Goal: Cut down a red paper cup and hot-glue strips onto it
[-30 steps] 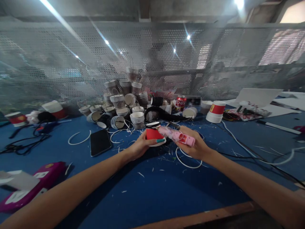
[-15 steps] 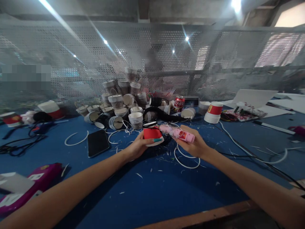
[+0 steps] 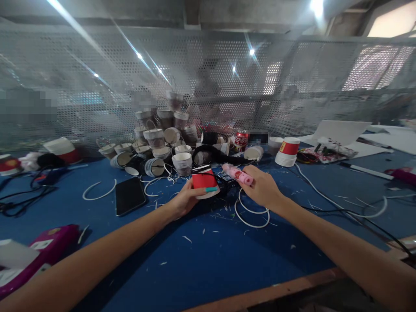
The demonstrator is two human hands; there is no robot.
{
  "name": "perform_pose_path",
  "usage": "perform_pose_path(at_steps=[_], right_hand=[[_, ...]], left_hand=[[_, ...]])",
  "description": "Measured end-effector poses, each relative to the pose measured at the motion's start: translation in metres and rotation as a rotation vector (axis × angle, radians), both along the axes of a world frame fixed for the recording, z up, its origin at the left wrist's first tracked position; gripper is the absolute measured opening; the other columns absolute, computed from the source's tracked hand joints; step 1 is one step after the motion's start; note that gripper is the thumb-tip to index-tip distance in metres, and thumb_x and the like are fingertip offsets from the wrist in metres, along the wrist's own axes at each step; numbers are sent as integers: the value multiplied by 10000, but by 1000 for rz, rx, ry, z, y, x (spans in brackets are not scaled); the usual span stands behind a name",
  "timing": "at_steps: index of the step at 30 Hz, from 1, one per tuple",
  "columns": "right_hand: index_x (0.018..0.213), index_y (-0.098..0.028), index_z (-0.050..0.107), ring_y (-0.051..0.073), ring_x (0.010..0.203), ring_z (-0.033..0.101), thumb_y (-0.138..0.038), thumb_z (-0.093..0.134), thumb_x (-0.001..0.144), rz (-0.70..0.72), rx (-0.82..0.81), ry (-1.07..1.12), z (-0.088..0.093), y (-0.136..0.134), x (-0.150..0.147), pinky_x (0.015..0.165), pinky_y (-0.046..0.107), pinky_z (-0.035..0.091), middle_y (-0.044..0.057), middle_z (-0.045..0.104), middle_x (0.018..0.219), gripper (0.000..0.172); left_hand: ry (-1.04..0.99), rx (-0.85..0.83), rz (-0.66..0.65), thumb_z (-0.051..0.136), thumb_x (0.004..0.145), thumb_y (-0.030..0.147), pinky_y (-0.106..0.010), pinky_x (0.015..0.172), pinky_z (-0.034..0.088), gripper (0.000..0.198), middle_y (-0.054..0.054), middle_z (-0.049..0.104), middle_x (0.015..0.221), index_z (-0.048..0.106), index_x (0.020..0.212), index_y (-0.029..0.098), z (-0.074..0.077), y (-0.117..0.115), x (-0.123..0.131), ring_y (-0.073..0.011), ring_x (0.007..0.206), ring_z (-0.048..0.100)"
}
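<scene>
My left hand [image 3: 186, 200] grips a red paper cup [image 3: 202, 182], its white rim tilted down towards me. Black cord [image 3: 201, 169] is wound round the cup's narrow upper end. Closed round a pink glue gun [image 3: 238, 174] is my right hand [image 3: 261, 185], just right of the cup; the gun's front end points left towards it, with a small gap between. Dark cord strands lie under and between the hands, partly hidden. Behind them stands a pile of small wrapped paper buckets [image 3: 154, 138] with thin handles.
A black phone [image 3: 130, 196] lies left of my arm. White cord loops [image 3: 252, 212] and scraps litter the blue table [image 3: 201, 268]. Stacked red-and-white cups [image 3: 288, 151], a cola can [image 3: 241, 141] and a marker [image 3: 367, 170] are at the right. A purple packet [image 3: 55, 242] sits front left.
The pink glue gun has turned and drawn slightly back in my right hand, which now covers more of its rear. My left hand still grips the cup. The view has shifted slightly.
</scene>
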State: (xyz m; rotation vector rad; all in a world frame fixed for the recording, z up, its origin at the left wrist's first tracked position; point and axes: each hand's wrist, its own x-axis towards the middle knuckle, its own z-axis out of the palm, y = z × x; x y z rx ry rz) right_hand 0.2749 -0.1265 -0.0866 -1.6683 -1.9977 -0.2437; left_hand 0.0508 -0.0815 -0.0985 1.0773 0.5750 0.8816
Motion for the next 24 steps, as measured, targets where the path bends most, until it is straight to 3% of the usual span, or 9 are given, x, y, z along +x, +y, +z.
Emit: perform_pose_path(at_steps=[4,9,12,16,21,24], right_hand=[[888,-136,489,200,666,525,-195,438,763,-292,24,-80,0,0,3,531,302,345,140,541,891,147],[785,-138,463,360,836,497,-158,545,656,-382,132,-4,-22,9,19,636,492,396,212,509,815,154],[783,-154,442,416,954,427,-188,558,663,-265,259,126,-27,11,19,706,597,354,210,486,859,170],[831,-168,464,367,1022,391,-108,515,649,-47,334,211,-6,-1,5,829,561,330,171,499,943,199],[1001,-220,469,260,1078,384,-80,438,678,606,105,289,10,-21,-11,927,474,306,68,519,1217,354],[1028,-241,466,244,1075,351,-105,445,710,725,-109,320,5,-25,-18,949,482,291,37,481,1303,346]], left_hand=[[8,-17,25,755,512,128,-324,829,456,436,-58,705,851,623,927,126,0,1,0,-198,809,648],[13,-25,48,745,509,110,-356,849,433,426,-62,685,853,619,916,127,0,1,1,-199,802,630],[32,-19,37,742,528,117,-369,868,419,416,-67,680,865,614,925,129,1,0,1,-206,817,627],[55,-27,38,753,523,119,-369,864,413,437,-82,682,879,620,939,114,1,0,1,-211,820,626],[45,1,63,773,515,135,-339,839,419,476,-69,680,898,616,964,123,1,-2,3,-189,821,619],[39,4,53,782,498,135,-332,827,424,468,-63,684,880,623,938,124,0,-2,4,-185,815,621]])
